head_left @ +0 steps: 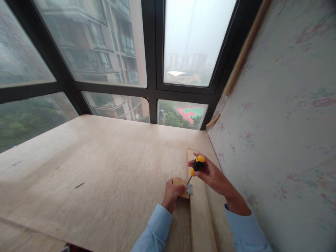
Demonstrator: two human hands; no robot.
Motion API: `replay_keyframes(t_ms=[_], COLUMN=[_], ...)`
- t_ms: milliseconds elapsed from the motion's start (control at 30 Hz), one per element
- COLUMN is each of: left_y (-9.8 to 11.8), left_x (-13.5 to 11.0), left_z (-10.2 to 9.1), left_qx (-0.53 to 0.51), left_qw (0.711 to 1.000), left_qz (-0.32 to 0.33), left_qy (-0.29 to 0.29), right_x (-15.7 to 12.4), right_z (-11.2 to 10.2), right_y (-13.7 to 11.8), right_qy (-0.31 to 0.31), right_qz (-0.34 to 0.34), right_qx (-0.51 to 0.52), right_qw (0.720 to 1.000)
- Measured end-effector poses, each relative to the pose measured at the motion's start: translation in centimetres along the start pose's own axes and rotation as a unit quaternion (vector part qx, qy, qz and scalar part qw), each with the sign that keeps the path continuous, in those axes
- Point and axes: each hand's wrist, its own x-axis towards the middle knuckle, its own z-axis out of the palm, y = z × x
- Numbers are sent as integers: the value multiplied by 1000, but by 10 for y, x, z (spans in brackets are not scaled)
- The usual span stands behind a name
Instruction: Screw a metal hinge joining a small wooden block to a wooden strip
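My right hand point(209, 174) is closed around the yellow and black handle of a screwdriver point(198, 163), whose shaft slants down to the left. Its tip meets a small silver metal hinge point(189, 189), which lies across the joint between two pieces of wood. One is a long pale wooden board point(201, 213) running away from me; the other is a short wooden block point(180, 181) butted against its left side. My left hand point(173, 193) grips the short block, with the thumb beside the hinge. Any screw under the tip is too small to make out.
The boards lie on a wide beige, wood-patterned surface point(110, 168). A thin dark sliver point(79, 185) rests on it to the left. Dark-framed windows point(152, 70) stand behind, and a floral-papered wall point(275, 115) rises close by my right arm.
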Motion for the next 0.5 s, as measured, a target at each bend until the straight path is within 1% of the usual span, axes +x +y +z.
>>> replay_keyframes(t_ms=[67, 133, 167, 200, 233, 267, 333, 400, 467, 500], left_y=[0, 1, 1, 2, 2, 3, 3, 3, 3, 3], left_x=[0, -1, -2, -2, -3, -3, -3, -3, -3, -3], left_z=[0, 0, 0, 0, 1, 1, 1, 2, 2, 2], left_qx=[0, 2, 3, 3, 4, 4, 3, 4, 7, 8], left_qw=[1000, 1000, 1000, 1000, 1000, 1000, 1000, 1000, 1000, 1000], left_qz=[2, 3, 2, 2, 0, -1, -2, -1, 0, -1], left_qy=[0, -2, -2, -3, -2, 0, 2, 2, 4, 5], right_x=[2, 5, 6, 7, 7, 7, 6, 4, 3, 4], right_z=[3, 6, 7, 7, 7, 7, 4, 3, 3, 3], right_y=[-5, -7, -6, -4, -1, 2, 7, 9, 7, 5], right_qy=[52, 128, 158, 173, 170, 150, 86, 33, 8, 9], right_qz=[7, 8, 10, 12, 12, 9, -7, -20, -16, -11], right_qx=[-74, -159, -189, -203, -201, -184, -126, -65, -34, -40], right_qw=[996, 979, 969, 964, 965, 971, 988, 997, 999, 999])
